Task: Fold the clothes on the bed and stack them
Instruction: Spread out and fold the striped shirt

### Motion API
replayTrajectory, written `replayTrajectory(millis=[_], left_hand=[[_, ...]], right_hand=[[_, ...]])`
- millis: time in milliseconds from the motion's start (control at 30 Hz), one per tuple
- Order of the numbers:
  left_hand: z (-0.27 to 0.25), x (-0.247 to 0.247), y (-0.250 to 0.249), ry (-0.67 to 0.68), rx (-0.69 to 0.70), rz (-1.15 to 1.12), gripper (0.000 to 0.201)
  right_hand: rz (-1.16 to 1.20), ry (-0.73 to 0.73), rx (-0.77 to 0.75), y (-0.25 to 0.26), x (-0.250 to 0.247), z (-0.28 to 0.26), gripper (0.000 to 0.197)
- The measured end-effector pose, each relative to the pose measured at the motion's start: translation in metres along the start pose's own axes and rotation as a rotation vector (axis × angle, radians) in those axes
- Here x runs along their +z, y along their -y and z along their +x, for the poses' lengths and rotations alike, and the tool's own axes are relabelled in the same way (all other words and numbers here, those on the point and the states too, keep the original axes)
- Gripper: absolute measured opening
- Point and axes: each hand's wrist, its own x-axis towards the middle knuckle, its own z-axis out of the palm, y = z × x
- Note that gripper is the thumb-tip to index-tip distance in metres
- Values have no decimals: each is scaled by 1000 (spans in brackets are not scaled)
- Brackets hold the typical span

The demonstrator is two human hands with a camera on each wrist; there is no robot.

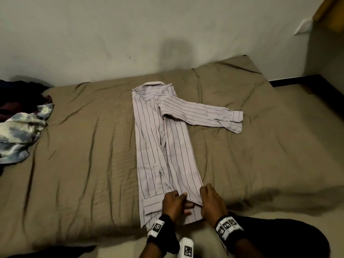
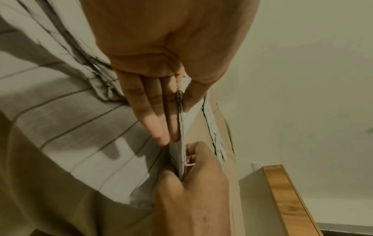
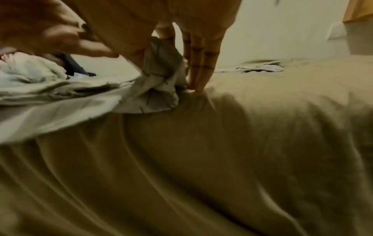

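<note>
A pale shirt with dark stripes (image 1: pixel 163 149) lies lengthwise on the tan bed (image 1: pixel 74 164), its sides folded inward and collar toward the wall. One sleeve (image 1: pixel 204 114) sticks out to the right. Both hands work at the hem near the bed's front edge. My left hand (image 1: pixel 178 201) pinches the hem's fold between thumb and fingers; in the left wrist view the left hand (image 2: pixel 175 127) has the cloth edge (image 2: pixel 181 143) running between them. My right hand (image 1: pixel 202 198) grips the hem's right corner. In the right wrist view the right hand (image 3: pixel 167 79) holds bunched striped fabric (image 3: pixel 161 95).
A tie-dye garment (image 1: pixel 20 131) and dark clothes (image 1: pixel 18 97) are heaped at the bed's left end. The wall (image 1: pixel 130 34) runs behind the bed. Floor (image 1: pixel 316 127) lies to the right, with wooden furniture (image 1: pixel 331 13) in the top right corner.
</note>
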Motion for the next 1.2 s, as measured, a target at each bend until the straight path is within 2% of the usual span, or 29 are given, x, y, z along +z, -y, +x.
replayTrajectory(millis=[100,133,233,267,333,400,500,600,700,800,967,1033,1100,1167,1200], left_hand=[[-2,2,-1,-23,-16,135,18],[0,1,1,-47,16,239,21],[8,-3,8,-192,236,788,34],[7,-4,8,-218,296,895,40],[8,-7,6,-246,372,961,58],[4,-8,0,-237,381,979,73],[-3,-4,-5,-218,350,1049,83],[-9,1,-8,-300,357,1245,88],[-11,8,-14,-338,414,1447,86],[-5,13,-19,-251,472,1540,76],[14,8,-27,-88,486,1633,52],[20,6,-29,-52,505,1644,54],[26,5,-32,-30,508,1630,61],[34,5,-32,-15,488,1620,68],[36,4,-32,-4,468,1619,71]], right_hand=[[-64,51,12,-8,-1,-3,79],[-56,66,17,-9,-2,-4,79],[-13,112,53,-8,3,-7,72],[-32,107,48,-2,-1,-13,67],[-91,70,6,1,-4,-17,51],[-135,57,42,1,-8,-18,44],[-105,65,32,1,-6,-15,62],[-123,16,-58,-3,5,-7,70],[-169,90,-60,-3,7,-1,69],[-165,115,-64,-5,10,-2,64],[-21,243,-81,-22,10,-4,36],[76,286,-41,-29,-2,0,22],[310,147,63,-37,-21,18,2],[558,-138,206,-53,-45,51,17],[636,-253,281,-63,-60,72,14]])
